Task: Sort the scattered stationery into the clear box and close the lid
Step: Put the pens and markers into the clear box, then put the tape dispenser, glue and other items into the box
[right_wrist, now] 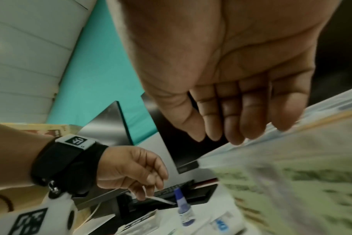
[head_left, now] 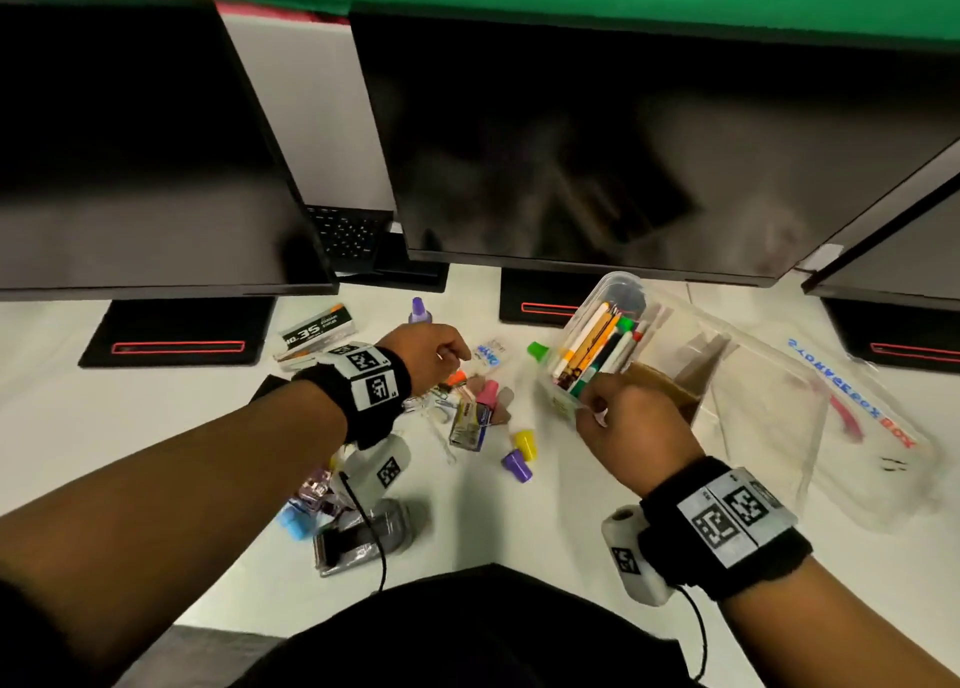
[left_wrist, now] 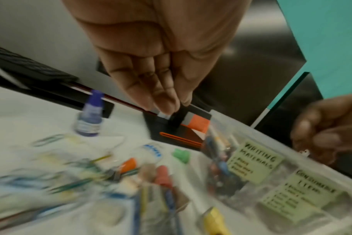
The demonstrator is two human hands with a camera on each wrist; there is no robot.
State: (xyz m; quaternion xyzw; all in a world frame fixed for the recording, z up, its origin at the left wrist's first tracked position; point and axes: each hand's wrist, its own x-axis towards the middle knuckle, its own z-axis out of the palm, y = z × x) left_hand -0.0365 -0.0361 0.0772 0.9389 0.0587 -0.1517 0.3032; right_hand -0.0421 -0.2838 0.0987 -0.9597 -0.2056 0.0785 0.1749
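The clear box (head_left: 675, 355) sits on the white desk (head_left: 571, 505) below dark monitors (head_left: 623, 142), right hand (head_left: 623, 427) gripping its near rim; left hand (head_left: 431, 355) pinches a thin white stick above scattered stationery (head_left: 478, 417).

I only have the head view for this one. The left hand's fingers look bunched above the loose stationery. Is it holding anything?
Observer: Yes. The right wrist view shows the left hand pinching a thin white stick, its tip near a blue-capped bottle.
Reviewer: Is the box's front wall labelled? I can't see it.
Observer: In the left wrist view a green note on the clear box reads "WRITING MATERIALS", in front of the pen compartment.
Reviewer: Anything beside that?
Observer: A second green note sits on the next compartment; its writing is too blurred to read with certainty.
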